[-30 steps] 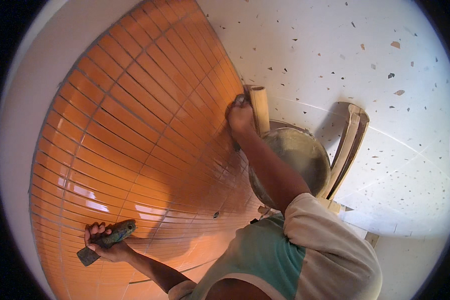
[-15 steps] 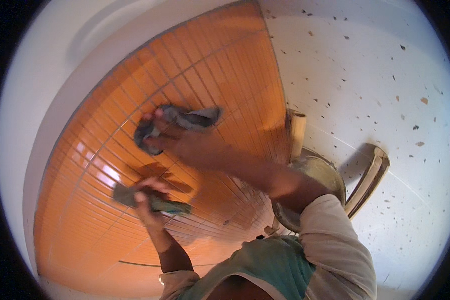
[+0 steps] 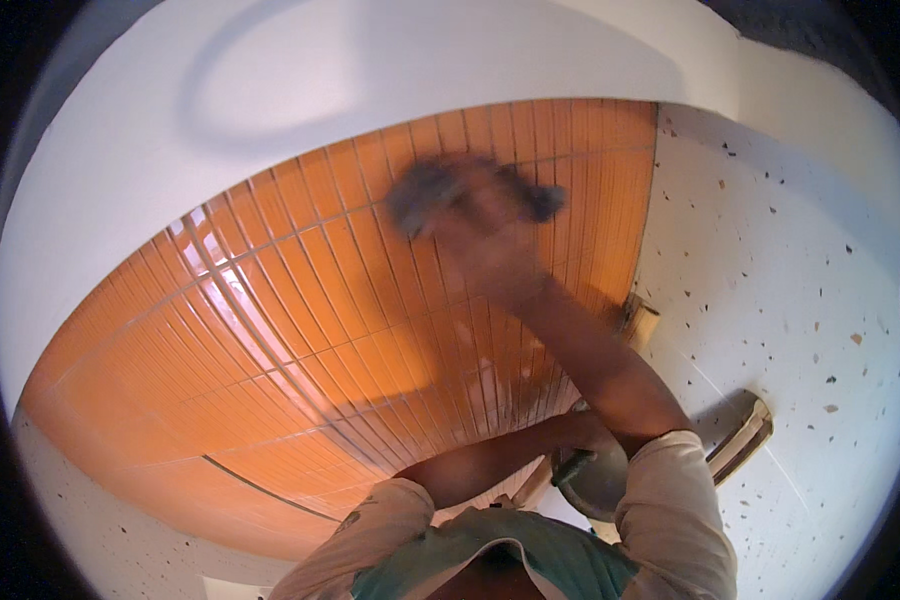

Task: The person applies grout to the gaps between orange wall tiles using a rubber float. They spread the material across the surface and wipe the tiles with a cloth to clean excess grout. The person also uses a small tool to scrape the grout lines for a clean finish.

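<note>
My right hand (image 3: 485, 235) is closed on a dark grey cloth (image 3: 430, 190) and lies against the orange tiles (image 3: 370, 350) near their top edge. Both hand and cloth are smeared by motion. My left arm crosses below, toward a round bucket (image 3: 605, 490) at the lower right. At the bucket's mouth is my left hand (image 3: 592, 432), partly behind my right forearm, its fingers not clear. A dark greenish piece (image 3: 570, 465) shows just below that hand; whether the hand holds it cannot be made out.
A white wall surface (image 3: 470, 50) curves above the tiles. To the right is a pale speckled surface (image 3: 770, 300). A bamboo-like post end (image 3: 642, 322) and a wooden piece with a long slot (image 3: 740, 440) stand beside the bucket. A dark gap line (image 3: 270, 487) runs through the lower-left tiles.
My right hand and the cloth have moved up and right over the tiles. My left hand has left the tiles with its grey-green block and swung right to the bucket. The view has shifted.
</note>
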